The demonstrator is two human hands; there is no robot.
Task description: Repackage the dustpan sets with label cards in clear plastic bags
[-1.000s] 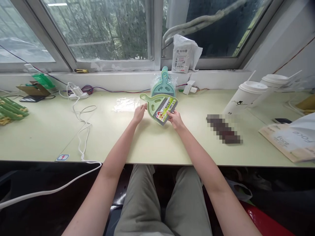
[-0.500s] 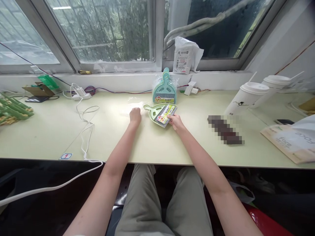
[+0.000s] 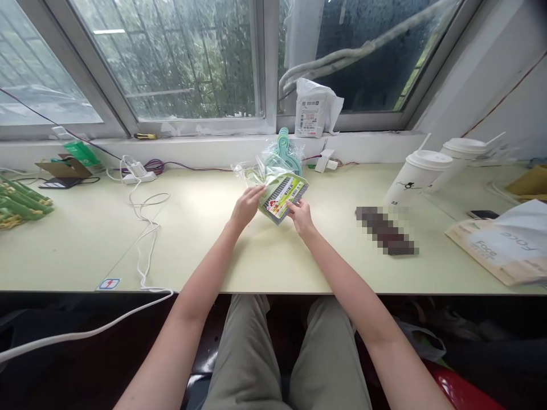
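A small green dustpan-and-brush set (image 3: 277,206) with a yellow-green label is tilted above the table in front of me. My right hand (image 3: 299,215) pinches its lower right edge, thumb on the label. On the other side, my left hand (image 3: 248,205) has its fingers closed on a clear plastic bag (image 3: 252,172) at the set's handle end. The bag lies over the handle, which is mostly hidden. Just behind stand more dustpan sets (image 3: 284,152), blue-green and wrapped in clear plastic, against the wall below the window.
White cables and a power strip (image 3: 139,175) lie to the left, with green bundles (image 3: 23,199) farther left. At the right are lidded cups with straws (image 3: 416,177), a blurred dark object (image 3: 387,230) and a paper bag (image 3: 504,245). A white package (image 3: 314,111) stands on the sill.
My left hand has come up and right from the tabletop to the set's handle end, bringing the plastic bag over it. My right hand still holds the set, now raised and turned. The view has shifted slightly.
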